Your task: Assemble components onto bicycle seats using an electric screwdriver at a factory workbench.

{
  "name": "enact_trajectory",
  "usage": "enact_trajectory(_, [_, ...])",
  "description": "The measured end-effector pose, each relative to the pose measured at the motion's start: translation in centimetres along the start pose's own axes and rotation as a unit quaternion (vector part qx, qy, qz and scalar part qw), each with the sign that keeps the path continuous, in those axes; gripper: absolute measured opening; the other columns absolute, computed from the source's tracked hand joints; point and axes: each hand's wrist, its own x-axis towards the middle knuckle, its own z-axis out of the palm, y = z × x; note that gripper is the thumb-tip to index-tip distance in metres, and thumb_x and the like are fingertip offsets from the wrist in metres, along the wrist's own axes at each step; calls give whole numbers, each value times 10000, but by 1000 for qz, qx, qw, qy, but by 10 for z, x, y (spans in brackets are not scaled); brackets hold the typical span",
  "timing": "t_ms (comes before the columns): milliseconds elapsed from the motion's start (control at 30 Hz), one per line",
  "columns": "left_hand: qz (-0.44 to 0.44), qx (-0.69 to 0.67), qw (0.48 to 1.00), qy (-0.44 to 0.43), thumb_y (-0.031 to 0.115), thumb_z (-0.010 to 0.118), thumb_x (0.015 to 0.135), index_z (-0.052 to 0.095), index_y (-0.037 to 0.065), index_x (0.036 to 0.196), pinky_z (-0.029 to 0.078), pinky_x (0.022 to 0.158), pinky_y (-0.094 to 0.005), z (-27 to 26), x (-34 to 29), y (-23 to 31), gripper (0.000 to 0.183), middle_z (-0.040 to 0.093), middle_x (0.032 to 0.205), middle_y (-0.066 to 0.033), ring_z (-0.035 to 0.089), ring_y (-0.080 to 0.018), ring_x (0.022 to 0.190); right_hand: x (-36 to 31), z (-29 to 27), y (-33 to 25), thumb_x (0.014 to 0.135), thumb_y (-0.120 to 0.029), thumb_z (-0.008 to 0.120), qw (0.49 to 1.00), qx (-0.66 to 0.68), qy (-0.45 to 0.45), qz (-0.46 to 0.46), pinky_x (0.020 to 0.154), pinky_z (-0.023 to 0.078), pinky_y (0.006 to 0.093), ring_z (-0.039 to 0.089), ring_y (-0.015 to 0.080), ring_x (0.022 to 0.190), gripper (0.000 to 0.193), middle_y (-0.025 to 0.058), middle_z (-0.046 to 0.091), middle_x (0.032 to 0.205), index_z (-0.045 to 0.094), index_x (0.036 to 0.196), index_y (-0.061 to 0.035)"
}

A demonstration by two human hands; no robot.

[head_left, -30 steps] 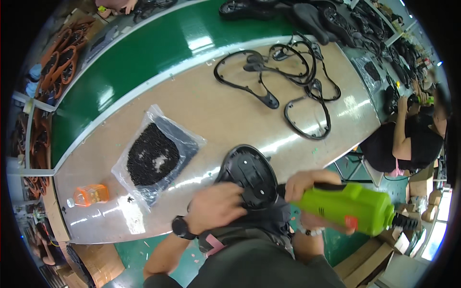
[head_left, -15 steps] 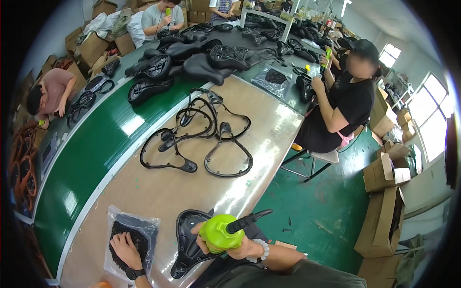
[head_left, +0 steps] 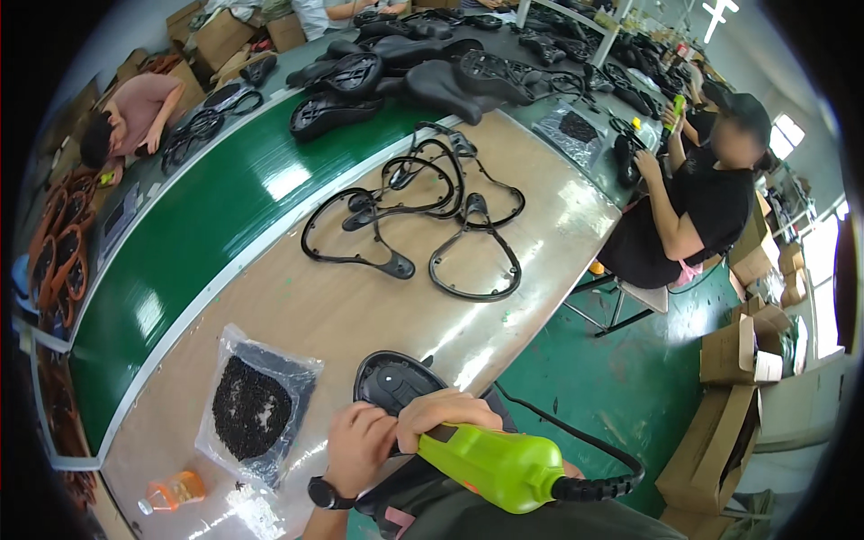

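A lime-green electric screwdriver (head_left: 490, 463) lies across my lower view, its black cable (head_left: 598, 490) running off its rear end. My right hand (head_left: 450, 416) wraps round its front part. Against that hand, my left hand (head_left: 362, 441), with a dark watch on its wrist, has its fingers bent together in a pinch; what they hold is hidden. Both hands are over the near end of a black bicycle saddle (head_left: 396, 376), underside up at the table's near edge. The screwdriver's tip is covered by my hands. To the left lies a clear bag (head_left: 306, 373) with small black pieces (head_left: 247, 414).
Several black saddle frames (head_left: 477, 292) lie tangled mid-table. Beyond the green belt (head_left: 216, 211) saddles (head_left: 432, 85) are piled. A bottle of orange drink (head_left: 175, 492) lies at the near left. A co-worker (head_left: 697, 202) sits at the right; another person (head_left: 144, 117) bends at the far left.
My left hand has left the bag and come to the saddle beside my right hand. The screwdriver has tipped from upright to nearly lying, its rear toward the lower right. The view has shifted.
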Motion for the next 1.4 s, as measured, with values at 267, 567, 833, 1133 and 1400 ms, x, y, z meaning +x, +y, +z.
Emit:
enact_trajectory(267, [29,16,996,-82,143,694,733,646,46,1012,465,901,-423,-12,13,20,300,593,1078,-62,564,-262,1077,-13,3,11,751,-285,781,999,-46,-2,8,661,544,339,688,294,715,485,165,675,857,625,1013,92])
enact_trajectory(567, [-303,310,896,95,256,684,877,651,-12,1099,457,937,-447,-62,-44,-113,349,616,1098,-191,552,-377,1069,-8,-2,2,530,-990,515,984,-4,163,74,574,473,364,567,242,621,1131,123,596,752,519,1110,-19])
enact_trajectory(833, [-323,287,896,106,166,646,916,697,29,1104,481,885,-409,-51,-84,-149,238,636,1037,-123,574,-319,1006,2,10,32,543,-1037,361,974,56,210,56,543,458,348,532,219,590,1220,110,582,738,462,1224,-30])
enact_trajectory(1133, [-277,292,898,176,113,651,906,687,12,980,475,833,-412,-46,-86,-148,131,662,961,-119,593,-319,935,18,14,77,502,-1057,351,977,43,199,70,598,482,350,557,234,634,1278,120,581,769,461,1256,-31])
enact_trajectory(1400, [-251,151,946,140,134,672,860,671,60,918,453,761,-434,-39,-64,-109,94,641,891,-100,591,-321,827,28,16,99,689,-857,508,974,33,182,129,594,446,318,565,209,661,980,104,569,768,503,1200,-19])
